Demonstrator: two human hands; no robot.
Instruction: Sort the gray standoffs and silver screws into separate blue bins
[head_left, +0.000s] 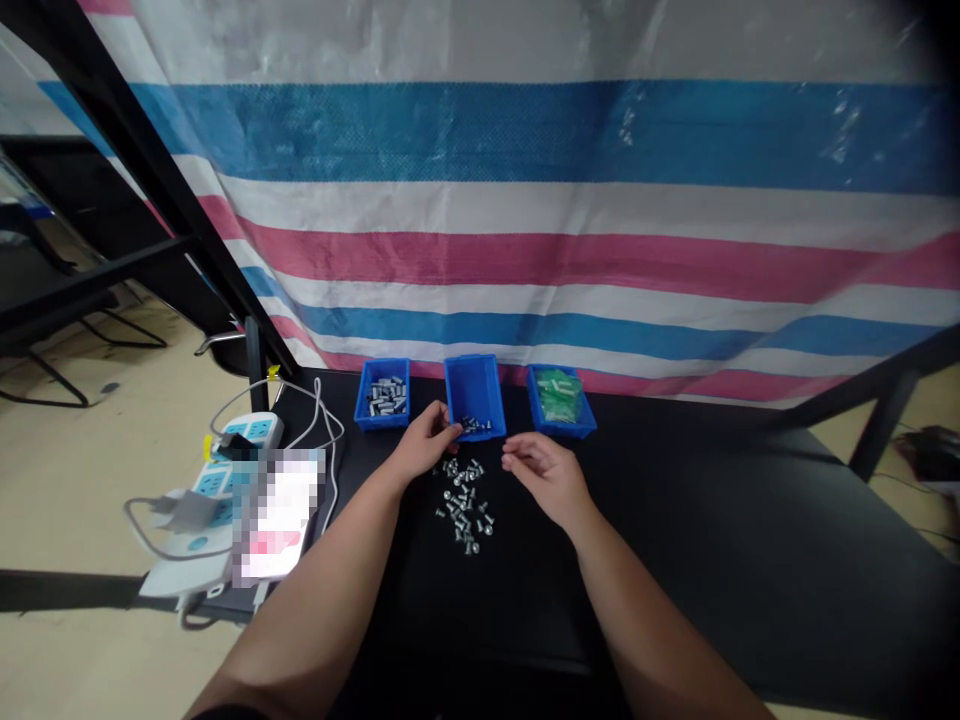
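My left hand (pixel 429 442) is at the near left corner of the middle blue bin (pixel 474 385), with thumb and fingers closed on its edge. Inside that bin, a few small screws (pixel 476 425) have gathered at the near end. My right hand (pixel 549 477) is to the right of the bin's near corner, fingers loosely bent and apart, with nothing visible in them. Between my forearms, a loose pile of silver screws (pixel 463 510) is spread on the black tabletop (pixel 517 580), just below the middle bin.
A left blue bin (pixel 361 405) holds metal cylindrical pieces; a right blue bin (pixel 581 425) holds a green bag (pixel 561 400). A power strip (pixel 187 560), cables and a phone with a blurred screen (pixel 281 515) lie at the left. A striped tarp (pixel 525 260) hangs behind the table.
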